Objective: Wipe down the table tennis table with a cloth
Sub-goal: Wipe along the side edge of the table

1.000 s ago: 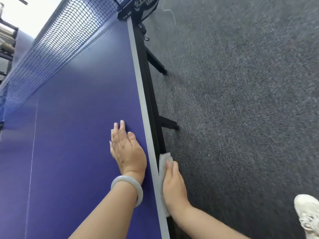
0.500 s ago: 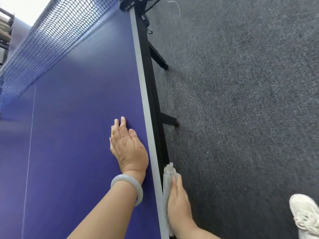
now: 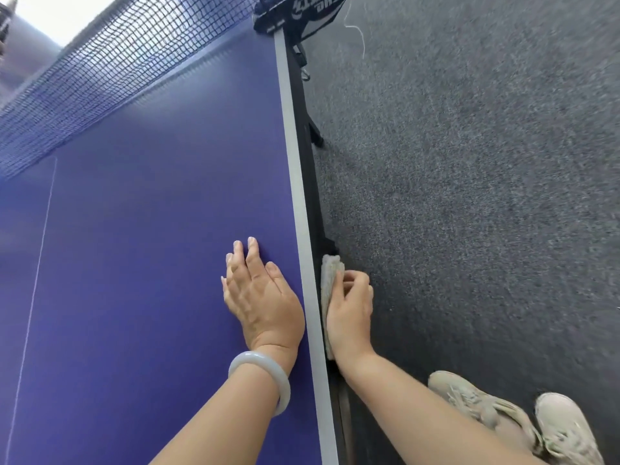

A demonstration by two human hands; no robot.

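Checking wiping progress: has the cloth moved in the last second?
Yes. The cloth has slid along the table edge toward the net; its tip now nearly reaches the black frame brace, which was well ahead before.

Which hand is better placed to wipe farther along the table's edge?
The right hand: it grips the cloth against the table edge. The left hand lies flat on top, holding nothing.

Right hand (image 3: 349,313) presses cloth (image 3: 329,280) on table (image 3: 151,229) edge, left hand (image 3: 261,297) flat

A table tennis room: blue table (image 3: 151,229), net (image 3: 110,72), grey carpet floor (image 3: 469,196).
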